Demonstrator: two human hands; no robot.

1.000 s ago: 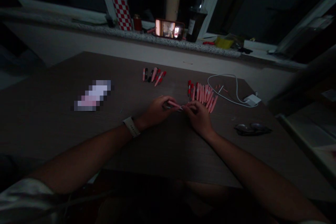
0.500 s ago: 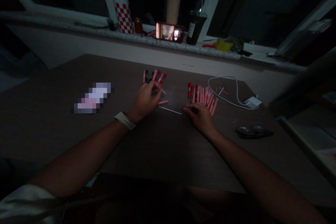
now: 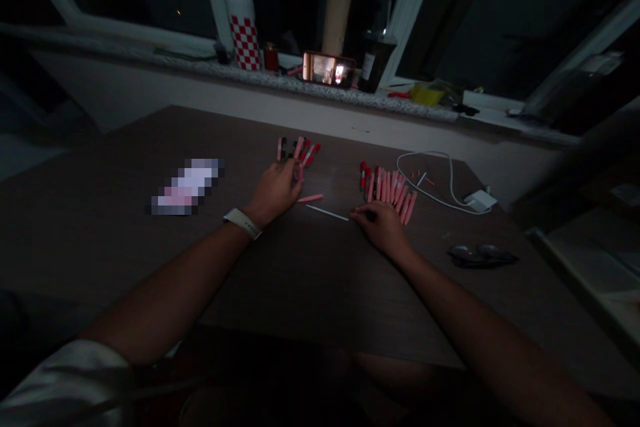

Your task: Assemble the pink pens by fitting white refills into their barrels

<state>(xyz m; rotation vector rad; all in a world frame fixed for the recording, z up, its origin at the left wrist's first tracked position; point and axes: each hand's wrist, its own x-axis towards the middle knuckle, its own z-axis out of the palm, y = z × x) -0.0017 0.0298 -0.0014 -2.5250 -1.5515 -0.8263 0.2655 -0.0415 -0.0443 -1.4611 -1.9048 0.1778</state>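
Note:
My left hand [image 3: 277, 190] is closed, its fingers around a pink pen [image 3: 301, 172] that is partly hidden by them. Just beyond it lies a bunch of red, black and pink pens [image 3: 311, 155]. A loose pink pen piece [image 3: 311, 198] rests beside the fingers. A thin white stick [image 3: 327, 213], like a pen refill, lies between the hands. My right hand [image 3: 383, 223] is pinched at the stick's right end; whether it grips the stick or something small is unclear. Behind this hand is a row of pink and red pens [image 3: 390, 185].
A white cable with a charger [image 3: 481, 201] and small pen parts [image 3: 423, 179] lie at right, near dark glasses [image 3: 483, 254]. A blurred-out flat object [image 3: 185, 188] is at left. On the sill stand a lit phone [image 3: 329, 69], a checkered bottle [image 3: 245, 33] and a drink cup [image 3: 375, 60].
My left hand has turned, and the pink pen in it now points more upright and toward the pen bunch. My right hand keeps its pinch by the stick. The view has shifted slightly.

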